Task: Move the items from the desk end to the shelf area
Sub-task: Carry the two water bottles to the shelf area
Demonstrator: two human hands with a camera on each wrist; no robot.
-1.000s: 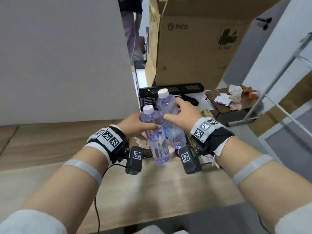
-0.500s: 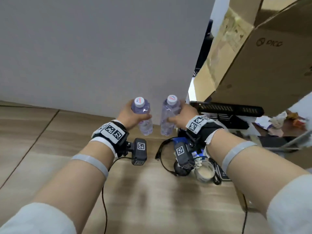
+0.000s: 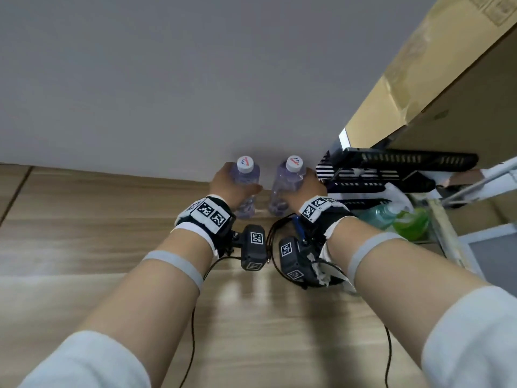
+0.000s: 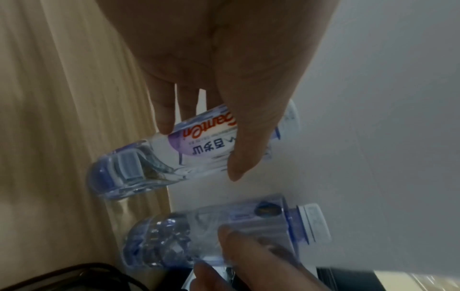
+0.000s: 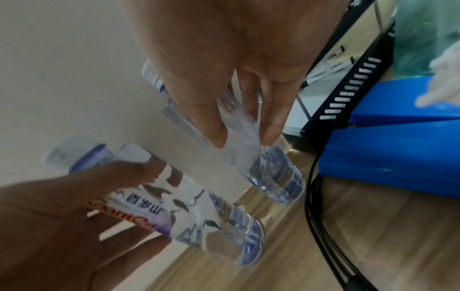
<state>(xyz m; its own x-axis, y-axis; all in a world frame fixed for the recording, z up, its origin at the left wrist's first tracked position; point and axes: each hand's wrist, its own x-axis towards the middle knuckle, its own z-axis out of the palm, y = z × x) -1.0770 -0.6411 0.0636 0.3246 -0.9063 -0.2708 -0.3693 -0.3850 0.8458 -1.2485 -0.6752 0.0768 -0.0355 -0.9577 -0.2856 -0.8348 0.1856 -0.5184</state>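
Note:
Two clear water bottles with white caps stand upright side by side against the white partition (image 3: pixel 195 79), at the far edge of the wooden desk (image 3: pixel 112 247). My left hand (image 3: pixel 228 190) grips the left bottle (image 3: pixel 247 175) around its labelled middle, thumb across the label (image 4: pixel 199 149). My right hand (image 3: pixel 306 189) grips the right bottle (image 3: pixel 286 180), with thumb and fingers wrapped round its clear body (image 5: pixel 248 141). The bottle bases are at or just above the desk; I cannot tell if they touch. A small gap separates the bottles.
A black slotted shelf rack (image 3: pixel 391 162) stands right of the bottles under a big cardboard box (image 3: pixel 447 93). Green and teal bottles (image 3: pixel 411 224) lie lower right. A blue folder (image 5: pixel 398 157) and black cables (image 5: pixel 311 196) lie by my right wrist.
Both hands carried the bottles away from the desk end and forward to the partition, spreading them apart. The bottles now sit lower and closer to the wall.

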